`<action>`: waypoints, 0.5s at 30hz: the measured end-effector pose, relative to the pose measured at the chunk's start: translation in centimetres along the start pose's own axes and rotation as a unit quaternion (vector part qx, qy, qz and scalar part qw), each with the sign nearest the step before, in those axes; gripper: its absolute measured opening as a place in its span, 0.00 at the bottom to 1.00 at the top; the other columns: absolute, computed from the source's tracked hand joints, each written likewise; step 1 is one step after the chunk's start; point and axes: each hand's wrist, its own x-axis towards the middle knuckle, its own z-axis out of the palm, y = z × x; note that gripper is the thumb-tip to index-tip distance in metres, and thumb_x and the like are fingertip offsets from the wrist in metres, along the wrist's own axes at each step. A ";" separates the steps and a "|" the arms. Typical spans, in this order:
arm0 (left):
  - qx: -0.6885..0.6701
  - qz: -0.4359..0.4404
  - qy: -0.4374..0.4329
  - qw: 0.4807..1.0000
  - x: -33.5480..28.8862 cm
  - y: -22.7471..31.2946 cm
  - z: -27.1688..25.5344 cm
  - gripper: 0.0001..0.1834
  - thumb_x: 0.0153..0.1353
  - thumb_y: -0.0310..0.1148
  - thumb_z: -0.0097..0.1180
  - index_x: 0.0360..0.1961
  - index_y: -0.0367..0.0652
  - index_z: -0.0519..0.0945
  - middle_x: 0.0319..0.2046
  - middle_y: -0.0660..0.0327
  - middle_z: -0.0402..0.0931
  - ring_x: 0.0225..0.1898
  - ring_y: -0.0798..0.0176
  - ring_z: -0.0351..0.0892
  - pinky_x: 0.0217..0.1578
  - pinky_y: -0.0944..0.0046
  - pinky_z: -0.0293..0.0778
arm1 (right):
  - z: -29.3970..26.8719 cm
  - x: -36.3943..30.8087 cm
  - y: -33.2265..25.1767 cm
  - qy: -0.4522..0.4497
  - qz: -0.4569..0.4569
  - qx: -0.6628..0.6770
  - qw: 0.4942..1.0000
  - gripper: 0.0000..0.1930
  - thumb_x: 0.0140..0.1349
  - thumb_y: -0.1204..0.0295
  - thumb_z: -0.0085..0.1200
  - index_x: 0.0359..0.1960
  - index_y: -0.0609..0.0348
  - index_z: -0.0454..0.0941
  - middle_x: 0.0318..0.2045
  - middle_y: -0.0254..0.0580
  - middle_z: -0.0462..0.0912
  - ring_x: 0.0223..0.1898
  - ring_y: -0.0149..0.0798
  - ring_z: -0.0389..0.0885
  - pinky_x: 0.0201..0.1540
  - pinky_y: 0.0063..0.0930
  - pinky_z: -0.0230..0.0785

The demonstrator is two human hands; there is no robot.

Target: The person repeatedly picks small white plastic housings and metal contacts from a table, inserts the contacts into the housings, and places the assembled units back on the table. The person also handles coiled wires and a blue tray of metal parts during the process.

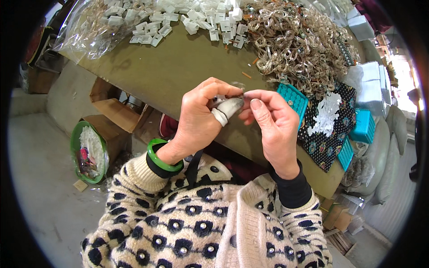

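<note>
My left hand (199, 107) is closed in a pinch over the near edge of the table, a green bangle (161, 157) on its wrist. A white finger cover (229, 108), greyed at the tip, wraps its thumb. At the fingertips a small clear loop (238, 84) shows; the rest of what is pinched is hidden. My right hand (275, 123) meets the left fingertips with its thumb and index finger drawn together. Whatever lies between those right fingers is too small to make out.
Beyond my hands, white plastic pieces (152, 29) and a heap of coiled clear cords (295, 44) cover the far table. To the right are a teal tray (295, 102) and white flat pieces (326, 116) on dark patterned cloth. A green basin (75, 152) stands at left.
</note>
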 end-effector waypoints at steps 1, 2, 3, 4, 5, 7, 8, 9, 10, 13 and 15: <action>0.004 -0.023 -0.006 1.000 0.1 0.0 -0.1 0.10 0.56 0.20 0.64 0.40 0.38 0.84 0.34 0.63 0.82 0.32 0.72 0.79 0.32 0.71 0.74 | -0.1 -0.1 -0.2 0.031 -0.024 -0.117 0.992 0.09 0.65 0.78 0.55 0.46 0.65 0.78 0.38 0.42 0.83 0.39 0.33 0.81 0.44 0.24 0.73; -0.022 -0.050 -0.011 0.998 0.0 0.2 -0.2 0.10 0.56 0.20 0.64 0.41 0.38 0.84 0.34 0.64 0.82 0.32 0.74 0.78 0.32 0.72 0.73 | -0.3 0.3 -0.2 0.038 -0.131 -0.198 0.971 0.11 0.62 0.79 0.56 0.47 0.64 0.78 0.40 0.43 0.83 0.42 0.35 0.80 0.45 0.25 0.73; -0.042 -0.088 -0.019 0.995 -0.2 0.4 -0.3 0.10 0.57 0.21 0.64 0.41 0.38 0.84 0.33 0.65 0.82 0.32 0.75 0.77 0.32 0.73 0.73 | -0.5 0.8 -0.1 0.039 -0.232 -0.282 0.930 0.14 0.60 0.81 0.56 0.49 0.64 0.77 0.42 0.43 0.82 0.45 0.37 0.79 0.45 0.26 0.73; -0.063 -0.125 -0.027 0.990 -0.3 0.7 -0.3 0.10 0.58 0.22 0.63 0.42 0.38 0.84 0.33 0.66 0.83 0.31 0.77 0.76 0.31 0.73 0.73 | -0.6 1.1 0.1 0.044 -0.316 -0.350 0.881 0.17 0.58 0.83 0.56 0.50 0.63 0.77 0.45 0.43 0.82 0.47 0.39 0.78 0.46 0.27 0.72; -0.092 -0.135 -0.022 0.986 -0.3 0.9 -0.2 0.09 0.59 0.21 0.62 0.42 0.37 0.83 0.32 0.66 0.82 0.30 0.77 0.74 0.29 0.75 0.71 | -0.6 1.3 0.3 0.016 -0.294 -0.345 0.891 0.22 0.52 0.85 0.57 0.52 0.61 0.76 0.47 0.45 0.81 0.53 0.43 0.76 0.49 0.30 0.72; -0.158 -0.151 -0.012 0.976 -0.2 1.2 0.0 0.10 0.62 0.21 0.59 0.44 0.36 0.82 0.31 0.68 0.80 0.26 0.78 0.71 0.26 0.78 0.66 | -0.5 1.6 1.1 -0.003 -0.277 -0.307 0.910 0.19 0.53 0.86 0.56 0.48 0.62 0.77 0.43 0.45 0.81 0.47 0.44 0.78 0.48 0.32 0.72; -0.149 -0.155 -0.010 0.977 -0.1 1.3 -0.1 0.10 0.62 0.21 0.60 0.45 0.35 0.82 0.31 0.67 0.80 0.26 0.78 0.71 0.26 0.78 0.66 | -0.5 1.7 1.5 -0.018 -0.265 -0.270 0.926 0.17 0.52 0.87 0.55 0.45 0.63 0.78 0.40 0.47 0.80 0.45 0.48 0.79 0.47 0.36 0.73; -0.145 -0.159 -0.008 0.977 0.0 1.4 -0.1 0.11 0.62 0.21 0.60 0.45 0.34 0.82 0.31 0.67 0.80 0.25 0.78 0.71 0.25 0.77 0.66 | -0.5 1.6 1.8 -0.005 -0.262 -0.259 0.929 0.15 0.54 0.86 0.55 0.44 0.63 0.78 0.39 0.46 0.80 0.42 0.46 0.80 0.45 0.34 0.74; -0.141 -0.163 -0.005 0.977 0.1 1.4 -0.2 0.11 0.62 0.21 0.60 0.46 0.33 0.81 0.31 0.66 0.80 0.25 0.78 0.71 0.25 0.77 0.66 | -0.5 1.6 2.0 -0.001 -0.267 -0.250 0.931 0.13 0.55 0.86 0.55 0.42 0.64 0.78 0.38 0.45 0.80 0.40 0.44 0.80 0.42 0.33 0.74; -0.100 -0.138 -0.021 0.985 0.0 1.5 -0.2 0.10 0.61 0.19 0.58 0.44 0.35 0.82 0.32 0.67 0.80 0.26 0.78 0.72 0.25 0.77 0.68 | -0.7 1.5 2.3 0.010 -0.204 -0.154 0.967 0.08 0.59 0.85 0.55 0.39 0.65 0.79 0.35 0.43 0.81 0.34 0.39 0.81 0.39 0.29 0.75; -0.053 -0.107 -0.030 0.992 0.0 1.5 -0.1 0.11 0.60 0.17 0.57 0.43 0.36 0.83 0.33 0.67 0.80 0.27 0.78 0.73 0.27 0.77 0.69 | -0.8 1.5 2.3 0.012 -0.171 -0.063 0.983 0.06 0.60 0.83 0.55 0.38 0.65 0.79 0.33 0.41 0.81 0.32 0.33 0.80 0.37 0.25 0.73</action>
